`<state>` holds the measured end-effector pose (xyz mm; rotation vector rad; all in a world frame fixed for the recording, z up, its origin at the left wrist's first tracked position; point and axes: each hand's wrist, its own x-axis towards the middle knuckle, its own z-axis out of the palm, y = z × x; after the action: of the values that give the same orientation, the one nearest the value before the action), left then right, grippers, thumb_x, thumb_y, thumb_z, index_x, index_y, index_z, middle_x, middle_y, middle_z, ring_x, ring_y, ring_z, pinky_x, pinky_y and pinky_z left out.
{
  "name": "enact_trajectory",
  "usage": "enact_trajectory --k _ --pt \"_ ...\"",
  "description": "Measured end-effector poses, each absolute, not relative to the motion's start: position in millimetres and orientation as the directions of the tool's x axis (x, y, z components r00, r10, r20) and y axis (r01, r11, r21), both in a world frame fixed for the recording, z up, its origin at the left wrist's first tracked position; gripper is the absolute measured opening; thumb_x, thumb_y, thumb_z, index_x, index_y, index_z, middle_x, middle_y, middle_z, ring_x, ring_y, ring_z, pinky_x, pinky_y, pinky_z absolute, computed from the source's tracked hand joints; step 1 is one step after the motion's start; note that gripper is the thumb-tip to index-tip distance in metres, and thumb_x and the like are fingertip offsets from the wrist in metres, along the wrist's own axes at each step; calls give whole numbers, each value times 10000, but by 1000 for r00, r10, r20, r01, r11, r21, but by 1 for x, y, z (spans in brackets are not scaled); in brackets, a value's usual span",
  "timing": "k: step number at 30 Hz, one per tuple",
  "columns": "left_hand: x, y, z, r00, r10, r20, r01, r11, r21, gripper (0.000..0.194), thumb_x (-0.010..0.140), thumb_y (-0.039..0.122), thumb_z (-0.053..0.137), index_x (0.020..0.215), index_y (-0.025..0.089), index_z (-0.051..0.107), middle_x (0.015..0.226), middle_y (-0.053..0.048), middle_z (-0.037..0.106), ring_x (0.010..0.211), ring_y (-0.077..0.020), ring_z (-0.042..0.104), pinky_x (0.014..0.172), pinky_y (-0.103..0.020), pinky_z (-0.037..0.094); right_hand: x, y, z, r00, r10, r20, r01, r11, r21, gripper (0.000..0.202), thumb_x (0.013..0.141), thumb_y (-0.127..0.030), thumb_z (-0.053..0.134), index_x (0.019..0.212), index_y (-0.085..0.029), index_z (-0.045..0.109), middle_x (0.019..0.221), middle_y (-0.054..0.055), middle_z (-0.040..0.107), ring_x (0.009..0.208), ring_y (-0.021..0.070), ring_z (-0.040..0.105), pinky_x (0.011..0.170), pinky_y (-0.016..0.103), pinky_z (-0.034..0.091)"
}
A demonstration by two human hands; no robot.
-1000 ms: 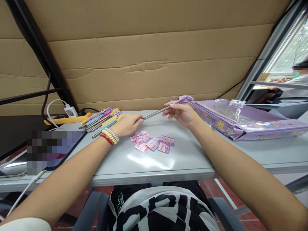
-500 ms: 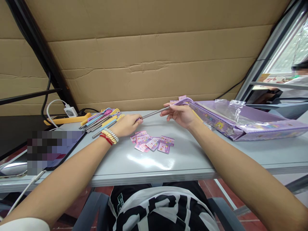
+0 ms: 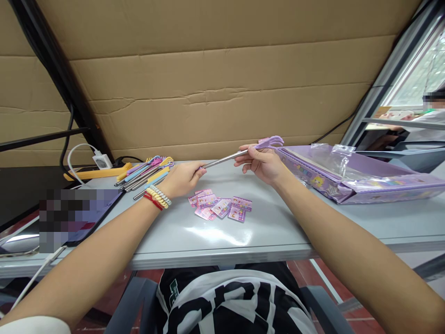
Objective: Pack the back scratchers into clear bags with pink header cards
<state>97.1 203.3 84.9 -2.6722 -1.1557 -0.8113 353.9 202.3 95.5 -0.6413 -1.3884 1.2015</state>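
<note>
A metal rod with a purple hand-shaped end (image 3: 227, 158) stretches between my two hands above the table. My left hand (image 3: 184, 179) is closed on its left end. Near the purple end, my right hand (image 3: 260, 163) pinches the rod between thumb and fingers, the other fingers loosely curled. Small pink and purple cards (image 3: 221, 207) lie in a loose group on the table below the rod. Several similar rods with coloured ends and grips (image 3: 148, 172) are piled beyond my left wrist.
An opened purple box (image 3: 330, 185) with clear plastic (image 3: 342, 160) on it sits at the right. A dark-framed tablet (image 3: 90, 208) and a yellow bar (image 3: 100, 173) are at the left, near a white charger (image 3: 102, 160). A person (image 3: 426, 120) is visible at the far right.
The rod's purple end has shifted slightly and its fingers now show more clearly beyond my right hand. My left hand has turned a little around the other end.
</note>
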Motion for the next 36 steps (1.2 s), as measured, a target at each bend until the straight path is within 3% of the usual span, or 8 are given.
enact_trajectory --k 8,16,26,31,36 --pt "95 201 87 592 600 537 680 -730 65 388 944 334 301 1097 155 609 890 -76 677 796 -186 599 710 -290 414 351 202 95 -202 874 442 -203 405 -892 443 645 -538 763 875 -188 618 724 47 709 645 183 674 432 240 448" --pt "99 192 91 617 584 528 644 -760 89 364 933 307 309 992 142 627 750 -51 624 644 -153 514 611 -274 373 354 201 96 -216 855 472 -219 428 -877 432 642 -539 769 861 -200 617 701 26 704 651 178 673 437 235 448" --pt "103 187 93 609 600 518 619 -769 162 326 915 310 336 795 166 603 564 19 462 516 -115 365 540 -258 308 354 199 98 -233 838 494 -207 454 -867 428 644 -542 767 850 -200 614 682 23 699 653 180 676 439 239 463" --pt "106 186 91 615 595 517 531 -797 287 320 907 300 370 677 168 547 520 56 315 492 -90 263 494 -240 254 353 198 99 -248 831 498 -220 452 -865 426 632 -531 780 830 -190 618 639 27 688 654 186 674 438 239 465" --pt "109 188 89 600 594 537 511 -800 314 289 892 296 402 703 151 566 533 60 329 498 -79 269 491 -225 242 356 200 100 -272 830 488 -231 435 -870 410 652 -512 773 843 -181 625 640 32 685 650 181 668 446 241 469"
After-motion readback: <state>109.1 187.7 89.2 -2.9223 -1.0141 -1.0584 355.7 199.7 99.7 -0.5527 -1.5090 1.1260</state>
